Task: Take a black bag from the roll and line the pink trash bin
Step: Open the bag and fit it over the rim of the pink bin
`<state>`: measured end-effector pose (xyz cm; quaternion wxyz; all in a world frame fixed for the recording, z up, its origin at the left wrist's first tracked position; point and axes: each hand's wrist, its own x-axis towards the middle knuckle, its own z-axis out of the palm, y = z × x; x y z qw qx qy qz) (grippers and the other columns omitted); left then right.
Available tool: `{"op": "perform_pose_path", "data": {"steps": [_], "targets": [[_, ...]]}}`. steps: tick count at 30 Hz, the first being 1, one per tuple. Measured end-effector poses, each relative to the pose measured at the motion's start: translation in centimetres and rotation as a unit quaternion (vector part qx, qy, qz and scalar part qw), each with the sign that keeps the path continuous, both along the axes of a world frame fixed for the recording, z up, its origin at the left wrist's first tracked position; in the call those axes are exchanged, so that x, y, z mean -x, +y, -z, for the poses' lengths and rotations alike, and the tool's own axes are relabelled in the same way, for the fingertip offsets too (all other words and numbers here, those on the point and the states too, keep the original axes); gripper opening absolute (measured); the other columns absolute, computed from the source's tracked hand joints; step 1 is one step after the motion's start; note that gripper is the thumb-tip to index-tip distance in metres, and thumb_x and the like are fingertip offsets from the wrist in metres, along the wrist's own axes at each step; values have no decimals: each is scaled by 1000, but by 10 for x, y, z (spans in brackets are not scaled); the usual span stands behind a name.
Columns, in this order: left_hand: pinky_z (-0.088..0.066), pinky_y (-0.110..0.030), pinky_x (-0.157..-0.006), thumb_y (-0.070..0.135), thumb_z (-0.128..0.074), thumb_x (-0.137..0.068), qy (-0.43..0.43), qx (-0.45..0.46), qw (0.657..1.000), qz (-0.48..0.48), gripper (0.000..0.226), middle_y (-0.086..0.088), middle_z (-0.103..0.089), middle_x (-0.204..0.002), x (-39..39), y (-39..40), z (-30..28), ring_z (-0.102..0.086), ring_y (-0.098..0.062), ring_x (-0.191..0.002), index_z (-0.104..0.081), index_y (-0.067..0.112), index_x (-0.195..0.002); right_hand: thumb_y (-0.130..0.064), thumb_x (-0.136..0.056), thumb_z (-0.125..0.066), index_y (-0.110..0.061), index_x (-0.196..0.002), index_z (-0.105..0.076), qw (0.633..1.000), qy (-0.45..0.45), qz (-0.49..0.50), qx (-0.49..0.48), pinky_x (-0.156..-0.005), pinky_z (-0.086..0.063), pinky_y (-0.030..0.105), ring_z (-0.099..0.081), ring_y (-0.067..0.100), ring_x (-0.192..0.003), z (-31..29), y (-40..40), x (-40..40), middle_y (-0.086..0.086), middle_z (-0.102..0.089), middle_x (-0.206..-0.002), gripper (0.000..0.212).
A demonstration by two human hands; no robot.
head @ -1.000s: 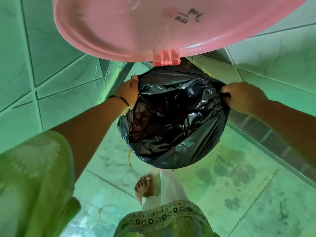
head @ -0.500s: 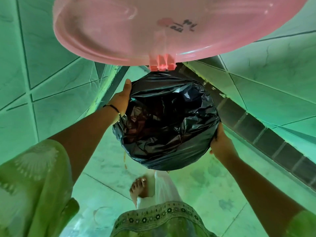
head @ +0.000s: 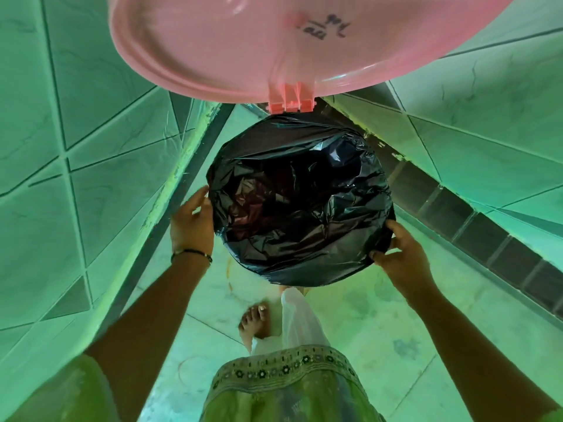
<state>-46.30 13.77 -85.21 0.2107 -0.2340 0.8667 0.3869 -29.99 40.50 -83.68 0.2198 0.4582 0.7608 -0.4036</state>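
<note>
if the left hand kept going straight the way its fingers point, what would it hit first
Most likely the black bag folded over the bin's rim: the left hand already lies against its left side, fingers pointing up along it. Past that, the open pink lid, though depth is unclear.

Both arms reach forward and down, bare from the elbow on. The left hand (head: 192, 222) is at the left side, near the middle of the view, palm turned to the right, with straight fingers and the thumb up — a thin dark band sits on its wrist. The right hand (head: 401, 257) is lower, on the near right side, and its curled fingers and thumb pinch an edge. A bare foot (head: 255, 323) stands below — toes pointing far.
</note>
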Motion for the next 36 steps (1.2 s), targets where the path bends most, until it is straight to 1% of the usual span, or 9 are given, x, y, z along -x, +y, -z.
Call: {"op": "perform_pose_path", "data": {"steps": [3,6,8,12,16,20,25,29,36], "targets": [[-49,-37,-83,18,-54,-91,-57,-28,990,-127,41,-12,-57,-128,-47,-1,-6,-59,-27,-98,-47,17,-131,3,-77,-68,-23,-134,-39,999,-19,-5,35,-55,-43,23,-61,19,-66,0,-19,-19,3,-61,-72,68],[-46,-32,-79,10,-50,-93,-136,-90,969,-186,51,-14,-50,-136,-89,11,-11,-52,-21,-101,-33,16,-140,1,-88,-55,-17,-122,-48,986,-19,95,137,-54,-44,27,-60,20,-63,2,-37,-21,7,-61,-77,40],[-46,-34,-79,9,-45,-95,-195,-157,943,-220,41,-12,-53,-132,-108,20,-14,-52,-20,-104,-41,15,-135,-3,-93,-47,-12,-104,-59,970,-21,147,190,-58,-46,30,-62,20,-66,2,-46,-14,11,-65,-86,18],[-48,-31,-71,14,-47,-95,-238,-232,894,-299,16,-5,-61,-100,-116,24,-19,-59,-19,-89,-57,13,-108,-10,-97,-39,-13,-83,-61,859,36,404,314,-55,-44,30,-58,19,-60,4,-53,-13,1,-65,-71,26],[-45,-24,-60,13,-48,-95,-233,-211,914,-255,17,0,-57,-82,-113,15,-18,-54,-14,-71,-56,18,-80,-5,-96,-38,-10,-81,-55,779,82,503,366,-42,-39,18,-46,10,-41,7,-59,-18,0,-57,-63,23],[-46,-17,-40,10,-47,-94,-228,-211,930,-194,22,-5,-57,-72,-106,8,-15,-59,-10,-49,-53,14,-73,-1,-93,-40,-7,-76,-58,821,36,455,343,-40,-39,21,-46,11,-39,12,-55,-7,6,-51,-64,26],[-54,-18,-47,9,-49,-94,-255,-247,918,-178,23,4,-63,-51,-104,-2,-10,-64,-7,-46,-50,14,-72,2,-93,-31,-6,-66,-49,851,-49,421,310,-38,-32,20,-36,13,-37,26,-55,4,6,-45,-47,33],[-54,-18,-49,9,-49,-94,-240,-246,921,-181,22,5,-63,-46,-107,-1,-5,-64,-6,-46,-50,14,-72,-4,-95,-34,-5,-69,-52,861,-100,403,293,-36,-38,17,-36,20,-50,31,-51,12,9,-50,-46,32],[-54,-22,-49,5,-48,-94,-258,-234,886,-307,15,-8,-58,-72,-116,17,1,-65,-11,-48,-52,10,-80,-10,-98,-38,-6,-81,-60,840,-104,440,300,-42,-54,27,-60,22,-59,34,-44,9,5,-67,-48,28]]}}
